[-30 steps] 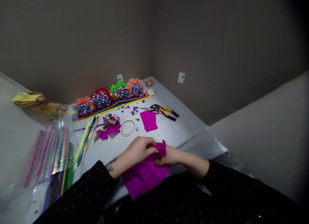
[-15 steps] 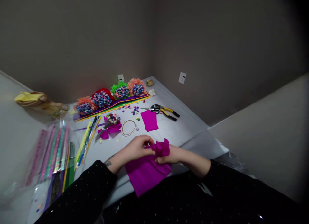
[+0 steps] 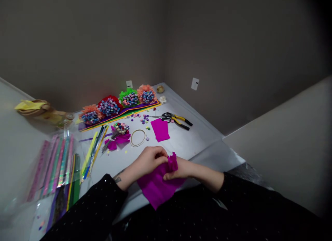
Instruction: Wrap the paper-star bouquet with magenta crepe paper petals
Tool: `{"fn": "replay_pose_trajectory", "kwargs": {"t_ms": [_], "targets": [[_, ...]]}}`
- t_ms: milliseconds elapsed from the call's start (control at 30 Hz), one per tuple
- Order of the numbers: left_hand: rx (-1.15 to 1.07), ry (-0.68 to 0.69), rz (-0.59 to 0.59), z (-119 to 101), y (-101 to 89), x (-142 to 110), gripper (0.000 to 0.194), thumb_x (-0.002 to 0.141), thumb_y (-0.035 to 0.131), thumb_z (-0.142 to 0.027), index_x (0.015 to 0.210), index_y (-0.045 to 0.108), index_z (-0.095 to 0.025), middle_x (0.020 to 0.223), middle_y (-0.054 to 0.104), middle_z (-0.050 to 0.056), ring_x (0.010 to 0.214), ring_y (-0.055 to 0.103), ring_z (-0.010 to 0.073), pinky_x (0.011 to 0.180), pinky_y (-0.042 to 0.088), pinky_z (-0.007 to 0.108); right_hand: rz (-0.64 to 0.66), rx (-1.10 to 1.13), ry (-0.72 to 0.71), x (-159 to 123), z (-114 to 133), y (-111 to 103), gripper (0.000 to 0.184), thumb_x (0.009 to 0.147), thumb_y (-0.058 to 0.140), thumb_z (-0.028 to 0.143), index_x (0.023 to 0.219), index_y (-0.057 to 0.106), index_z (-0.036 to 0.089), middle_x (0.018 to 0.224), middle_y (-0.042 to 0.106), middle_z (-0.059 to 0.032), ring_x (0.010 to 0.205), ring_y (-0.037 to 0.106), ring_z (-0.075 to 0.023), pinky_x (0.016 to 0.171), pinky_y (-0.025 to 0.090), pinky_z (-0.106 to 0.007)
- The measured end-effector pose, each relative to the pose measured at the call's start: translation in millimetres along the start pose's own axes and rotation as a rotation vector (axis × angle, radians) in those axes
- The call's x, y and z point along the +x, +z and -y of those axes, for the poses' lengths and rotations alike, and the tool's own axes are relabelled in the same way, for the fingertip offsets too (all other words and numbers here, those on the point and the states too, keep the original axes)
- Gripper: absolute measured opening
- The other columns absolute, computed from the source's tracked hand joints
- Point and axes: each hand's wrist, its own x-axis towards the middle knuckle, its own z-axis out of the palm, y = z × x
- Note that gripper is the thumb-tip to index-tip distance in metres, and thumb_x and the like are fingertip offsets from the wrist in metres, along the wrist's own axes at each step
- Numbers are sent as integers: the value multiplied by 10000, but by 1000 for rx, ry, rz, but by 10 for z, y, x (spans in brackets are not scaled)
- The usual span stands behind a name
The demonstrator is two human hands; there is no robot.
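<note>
two bare hands work one sheet of magenta crepe paper [image 3: 158, 187], held at the near edge of a white table [image 3: 197, 139] in front of the body. the left hand [image 3: 151, 161] curls over the top of the sheet, its fingers clenched on the paper, while the right hand [image 3: 181, 170] grasps the same bunched end from the other side, thumb pressed in. neither hand is released. the step in hand looks like gathering one end into tight folds, with the lower part fanning loose below the hands. any further fold there would call for the fingers to shift down onto that loose paper. beyond the hands lie a smaller magenta sheet [image 3: 160, 129], a wooden hoop [image 3: 138, 138], black-handled scissors [image 3: 166, 117] and yellow-handled pliers [image 3: 182, 122].
</note>
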Motion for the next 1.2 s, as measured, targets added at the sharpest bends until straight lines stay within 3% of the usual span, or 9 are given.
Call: {"fn": "replay_pose_trajectory", "kwargs": {"t_ms": [133, 300, 433, 600, 700, 767, 867, 967, 1200], "targets": [[35, 1, 61, 53, -53, -45, 259, 696, 688, -265, 926, 636, -158, 855, 673, 28, 767, 581, 155, 696, 438, 253, 70, 69, 28, 1, 61, -31, 176, 620, 642, 115, 754, 537, 162, 613, 428, 75, 592, 404, -81, 535, 342, -197], [198, 18, 105, 61, -23, -54, 125, 731, 657, -248, 688, 586, -155, 606, 509, -49, 585, 434, 98, 558, 326, 220, 76, 139, 99, -6, 138, -9, 169, 593, 574, 67, 705, 494, 165, 558, 393, 87, 521, 365, -59, 458, 282, -174], [200, 44, 65, 58, 28, -26, 129, 745, 654, -266, 701, 599, -158, 609, 515, -51, 582, 435, 93, 559, 316, 220, 24, 92, 158, -15, 124, 44, 201, 562, 578, 31, 678, 483, 165, 552, 406, 89, 511, 369, -59, 447, 281, -176], [140, 2, 27, 26, 58, -13, 75, 730, 658, -223, 752, 632, -156, 644, 583, -30, 598, 494, 106, 577, 355, 230, -17, -32, 103, -7, 89, 75, 289, 557, 694, 65, 813, 593, 152, 708, 551, 39, 682, 509, -129, 637, 452, -264], [58, -15, -22, 4, 86, -14, 56, 712, 646, -178, 760, 626, -159, 662, 599, -22, 617, 522, 112, 584, 379, 231, -21, -43, 25, 3, 69, 80, 441, 513, 790, 133, 918, 618, 157, 857, 590, -2, 832, 535, -177, 780, 464, -328], [-3, -28, -73, 9, 96, -17, 63, 705, 642, -178, 757, 613, -158, 666, 601, -18, 622, 530, 115, 590, 395, 233, 5, -27, 23, 3, 57, 70, 407, 527, 780, 143, 898, 613, 155, 812, 568, 7, 788, 524, -164, 736, 464, -314], [-138, -29, -131, 45, 65, -31, 175, 702, 642, -210, 863, 597, -155, 776, 642, 15, 707, 577, 135, 649, 441, 250, 67, 62, 35, -13, 71, 21, 218, 607, 683, 117, 791, 571, 154, 659, 477, 53, 630, 459, -106, 591, 424, -241], [-69, -3, -50, 73, -5, -57, 388, 624, 729, -236, 980, 596, -157, 902, 661, 39, 800, 587, 162, 703, 454, 267, 118, 179, -7, -35, 129, -42, 154, 648, 643, 130, 743, 525, 158, 627, 445, 67, 596, 429, -82, 560, 393, -210], [225, 1, 42, -7, -24, -65, 99, 741, 620, -251, 714, 636, -156, 613, 578, -23, 573, 476, 106, 544, 352, 217, 94, 137, 28, -25, 127, -12, 152, 648, 646, 100, 762, 556, 142, 652, 496, 53, 622, 453, -81, 581, 394, -201]]}}
